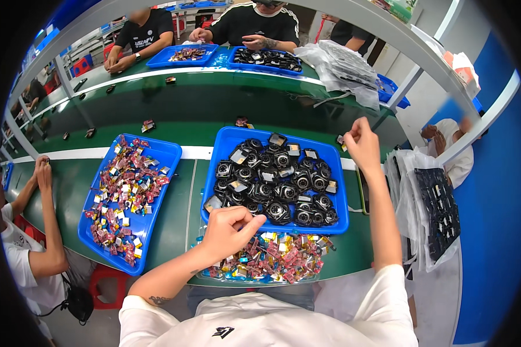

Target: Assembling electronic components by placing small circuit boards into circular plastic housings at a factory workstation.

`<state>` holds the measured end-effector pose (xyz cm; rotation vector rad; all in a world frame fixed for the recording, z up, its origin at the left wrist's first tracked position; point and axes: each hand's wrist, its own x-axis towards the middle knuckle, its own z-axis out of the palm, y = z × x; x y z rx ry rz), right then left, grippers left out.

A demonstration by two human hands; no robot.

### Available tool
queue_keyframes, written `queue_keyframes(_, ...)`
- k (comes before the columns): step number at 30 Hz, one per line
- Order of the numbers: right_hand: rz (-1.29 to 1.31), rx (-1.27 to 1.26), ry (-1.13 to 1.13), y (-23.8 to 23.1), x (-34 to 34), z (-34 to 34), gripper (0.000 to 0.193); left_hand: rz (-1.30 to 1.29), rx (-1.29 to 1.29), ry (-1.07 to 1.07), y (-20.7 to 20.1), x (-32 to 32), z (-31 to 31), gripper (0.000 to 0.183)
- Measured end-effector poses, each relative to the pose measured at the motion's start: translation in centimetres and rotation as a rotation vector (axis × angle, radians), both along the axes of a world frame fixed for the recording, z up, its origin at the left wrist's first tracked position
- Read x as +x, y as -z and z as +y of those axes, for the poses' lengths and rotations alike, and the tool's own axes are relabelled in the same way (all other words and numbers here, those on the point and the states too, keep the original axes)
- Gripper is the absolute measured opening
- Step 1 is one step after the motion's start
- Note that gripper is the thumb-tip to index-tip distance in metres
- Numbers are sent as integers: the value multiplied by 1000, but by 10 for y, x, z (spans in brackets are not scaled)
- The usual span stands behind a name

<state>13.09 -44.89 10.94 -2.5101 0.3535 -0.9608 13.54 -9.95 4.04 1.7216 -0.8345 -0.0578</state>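
My left hand [228, 229] is curled over the near left edge of a blue tray [340, 173], thumb pointing right; the inside of its fingers is hidden. Black watch-like cases [276, 213] with round backs fill the tray. Farther off to the right, my right hand [362, 143] is raised past the tray's far right corner, fingers pinched. A small part [342, 142] with a yellow tab shows at its fingertips; I cannot tell whether it is gripped. A clear bag-like holder of small red circuit boards [272, 260] with wires lies between the tray and my body.
Another blue tray [171, 168] on the left holds similar red boards. Beyond a white rail [197, 152] runs a dark green belt [214, 104] carrying scattered parts. Stacked black molded trays [437, 211] in plastic stand right. People work opposite and at left; a metal frame [411, 43] arches overhead.
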Motion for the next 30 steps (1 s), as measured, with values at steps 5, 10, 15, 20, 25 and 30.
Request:
queue_keyframes(5, -217, -491, -564, -88, -77, 141, 25, 24, 51, -19, 6, 2, 7, 36)
queue_keyframes(10, -207, -939, -694, -132, -134, 191, 24, -10, 72, 17, 1, 0, -4, 38)
queue_keyframes(15, -207, -981, -759, -134, -131, 191, 23, -37, 80, 6, 4, 5, -2, 39)
queue_keyframes(20, -184, -977, -775, -136, -137, 190, 22, -70, 84, 36, 2, 4, -2, 39)
queue_keyframes(25, -187, -974, -799, -140, -138, 189, 22, -77, 95, 33, 5, 3, -1, 40)
queue_keyframes(30, -211, -958, -834, -145, -138, 187, 22, -48, 91, 26, 5, 3, -1, 39)
